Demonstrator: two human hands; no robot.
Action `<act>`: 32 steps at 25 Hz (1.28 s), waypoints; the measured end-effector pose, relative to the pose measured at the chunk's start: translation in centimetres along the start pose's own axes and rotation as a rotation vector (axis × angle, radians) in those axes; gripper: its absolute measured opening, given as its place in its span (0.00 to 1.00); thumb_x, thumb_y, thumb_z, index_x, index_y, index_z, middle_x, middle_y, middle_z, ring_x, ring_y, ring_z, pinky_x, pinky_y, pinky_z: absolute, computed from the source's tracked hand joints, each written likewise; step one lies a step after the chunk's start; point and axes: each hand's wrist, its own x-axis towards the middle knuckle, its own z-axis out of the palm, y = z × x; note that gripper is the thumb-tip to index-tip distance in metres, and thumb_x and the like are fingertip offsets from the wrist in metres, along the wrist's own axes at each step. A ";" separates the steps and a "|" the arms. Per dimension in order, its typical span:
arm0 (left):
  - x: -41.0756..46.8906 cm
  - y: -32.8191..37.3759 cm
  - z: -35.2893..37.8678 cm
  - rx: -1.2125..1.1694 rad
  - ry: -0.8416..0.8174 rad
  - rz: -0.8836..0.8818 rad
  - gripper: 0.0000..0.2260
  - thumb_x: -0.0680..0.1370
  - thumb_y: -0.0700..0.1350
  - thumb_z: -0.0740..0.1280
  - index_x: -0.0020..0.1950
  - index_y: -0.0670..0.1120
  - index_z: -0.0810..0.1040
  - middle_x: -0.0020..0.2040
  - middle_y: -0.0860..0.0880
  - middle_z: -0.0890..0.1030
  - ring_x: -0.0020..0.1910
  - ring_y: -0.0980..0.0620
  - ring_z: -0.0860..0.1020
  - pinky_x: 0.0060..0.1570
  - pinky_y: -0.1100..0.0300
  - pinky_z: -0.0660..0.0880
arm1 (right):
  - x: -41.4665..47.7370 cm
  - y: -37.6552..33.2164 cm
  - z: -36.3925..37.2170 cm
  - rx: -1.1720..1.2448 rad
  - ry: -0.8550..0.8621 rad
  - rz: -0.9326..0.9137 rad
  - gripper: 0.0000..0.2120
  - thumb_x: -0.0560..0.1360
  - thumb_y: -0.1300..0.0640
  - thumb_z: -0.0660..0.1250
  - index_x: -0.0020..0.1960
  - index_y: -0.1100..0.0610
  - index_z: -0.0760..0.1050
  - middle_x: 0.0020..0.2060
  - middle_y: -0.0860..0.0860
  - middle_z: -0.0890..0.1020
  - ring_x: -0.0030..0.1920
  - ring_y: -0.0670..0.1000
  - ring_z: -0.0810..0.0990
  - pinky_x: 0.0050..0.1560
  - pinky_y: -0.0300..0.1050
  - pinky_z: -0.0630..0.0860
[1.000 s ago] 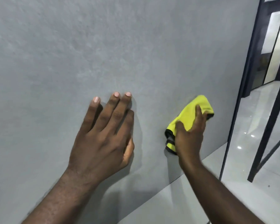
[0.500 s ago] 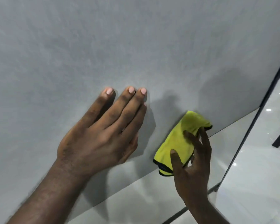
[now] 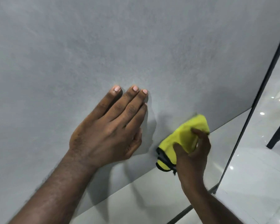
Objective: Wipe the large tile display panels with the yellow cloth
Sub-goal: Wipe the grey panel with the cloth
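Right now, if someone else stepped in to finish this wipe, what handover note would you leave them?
Left hand: open, flat against the grey tile panel, holding nothing.
Right hand: gripping the folded yellow cloth, pressed on the panel near its lower edge.
Below that edge is a paler panel; a dark frame runs along the right.
Done: cannot tell how much is wiped; no streaks show.
Left: finish the bottom strip, then probably the other panels.

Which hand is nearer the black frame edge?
Right. The right hand, holding the yellow cloth, is close beside the frame; the left hand lies farther away.
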 end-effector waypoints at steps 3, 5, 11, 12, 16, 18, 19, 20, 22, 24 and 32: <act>-0.8 -2.0 -2.3 -0.175 0.013 -0.158 0.31 0.82 0.49 0.68 0.83 0.38 0.69 0.85 0.38 0.66 0.84 0.38 0.66 0.83 0.40 0.63 | 1.1 -7.1 0.8 0.032 0.003 -0.453 0.32 0.67 0.63 0.74 0.70 0.52 0.72 0.74 0.52 0.69 0.78 0.49 0.66 0.80 0.48 0.64; -2.4 -4.3 -4.5 -0.134 0.048 -0.246 0.31 0.81 0.50 0.69 0.82 0.39 0.71 0.85 0.38 0.65 0.84 0.37 0.64 0.84 0.39 0.60 | 3.9 -11.6 2.4 0.209 0.125 -0.209 0.33 0.67 0.61 0.71 0.71 0.46 0.71 0.73 0.47 0.69 0.72 0.48 0.70 0.76 0.54 0.69; -9.2 -11.1 -9.2 -0.016 0.151 -0.396 0.28 0.82 0.51 0.65 0.79 0.40 0.75 0.85 0.38 0.66 0.84 0.36 0.66 0.84 0.35 0.57 | -3.5 -22.7 7.4 -0.311 -0.223 -1.428 0.29 0.75 0.59 0.71 0.75 0.51 0.74 0.78 0.63 0.70 0.79 0.62 0.70 0.78 0.61 0.64; -10.4 -11.6 -9.3 -0.019 0.152 -0.386 0.28 0.82 0.51 0.65 0.80 0.40 0.74 0.85 0.38 0.66 0.84 0.36 0.65 0.84 0.36 0.58 | -2.9 -23.2 7.7 -0.352 -0.194 -1.471 0.28 0.75 0.58 0.70 0.75 0.51 0.75 0.77 0.64 0.71 0.77 0.63 0.72 0.77 0.63 0.66; -13.3 -11.7 -8.6 0.038 0.122 -0.289 0.30 0.82 0.50 0.65 0.83 0.40 0.71 0.86 0.37 0.62 0.86 0.37 0.61 0.85 0.38 0.56 | -3.6 -23.6 9.2 0.080 0.191 -0.541 0.32 0.74 0.52 0.63 0.78 0.55 0.69 0.81 0.58 0.66 0.81 0.58 0.65 0.80 0.61 0.61; -13.4 -11.7 -8.3 0.034 0.108 -0.282 0.30 0.82 0.51 0.65 0.82 0.41 0.71 0.87 0.37 0.61 0.86 0.36 0.59 0.86 0.37 0.54 | -6.3 -21.0 9.4 -0.201 0.097 -0.904 0.29 0.78 0.56 0.67 0.79 0.59 0.69 0.83 0.55 0.62 0.83 0.57 0.61 0.82 0.58 0.60; -13.3 -11.5 -8.1 0.032 0.105 -0.288 0.29 0.82 0.51 0.65 0.82 0.41 0.72 0.87 0.37 0.61 0.86 0.35 0.59 0.86 0.36 0.53 | -6.7 -18.5 9.0 -0.319 -0.038 -1.115 0.28 0.79 0.59 0.69 0.78 0.59 0.69 0.82 0.54 0.61 0.83 0.57 0.61 0.81 0.58 0.61; -13.2 -11.1 -7.9 0.030 0.104 -0.297 0.29 0.82 0.51 0.65 0.81 0.41 0.72 0.87 0.37 0.61 0.86 0.35 0.59 0.85 0.35 0.53 | -6.8 -16.5 8.3 -0.355 -0.089 -1.177 0.28 0.79 0.60 0.70 0.78 0.59 0.70 0.82 0.54 0.61 0.83 0.57 0.61 0.81 0.58 0.61; -13.4 -9.5 -7.1 0.021 0.099 -0.296 0.27 0.82 0.50 0.65 0.80 0.41 0.73 0.87 0.38 0.62 0.86 0.36 0.59 0.85 0.33 0.52 | -6.1 -12.4 7.8 -0.212 0.049 -0.722 0.31 0.78 0.57 0.69 0.80 0.56 0.67 0.83 0.52 0.60 0.84 0.56 0.60 0.82 0.59 0.61; -13.6 -7.0 -5.8 -0.034 0.044 -0.230 0.27 0.81 0.49 0.66 0.80 0.41 0.74 0.87 0.39 0.62 0.86 0.38 0.60 0.85 0.35 0.53 | -7.6 -9.7 8.1 -0.009 0.195 -0.154 0.35 0.77 0.51 0.65 0.83 0.53 0.62 0.84 0.52 0.60 0.83 0.55 0.61 0.81 0.57 0.61; -15.1 -4.0 -3.3 0.168 -0.076 -0.022 0.32 0.83 0.57 0.65 0.84 0.42 0.70 0.86 0.39 0.64 0.85 0.33 0.62 0.82 0.30 0.55 | -12.4 1.6 6.4 -0.066 0.123 0.171 0.27 0.77 0.65 0.71 0.70 0.48 0.66 0.62 0.50 0.73 0.65 0.40 0.78 0.51 0.28 0.74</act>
